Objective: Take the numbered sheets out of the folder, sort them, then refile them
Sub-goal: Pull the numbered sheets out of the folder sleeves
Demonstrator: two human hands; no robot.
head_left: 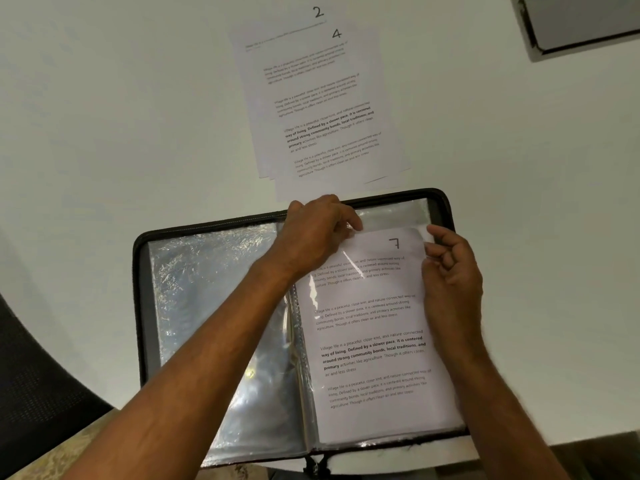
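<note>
An open zip folder lies on a white table, its right sleeve holding the sheet marked 7. The left hand pinches the sleeve's top edge; the right hand grips the sheet's upper right corner. Beyond the folder lies a loose pile of sheets — 4 on top, 2 peeking out behind

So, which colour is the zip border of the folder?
Black, on the folder rim; the head view shows it.

White table, open black zip folder with clear sleeves lying at its near edge, loose pile of printed sheets just beyond, numbers 4 and 2 showing, white box at far right corner
</note>
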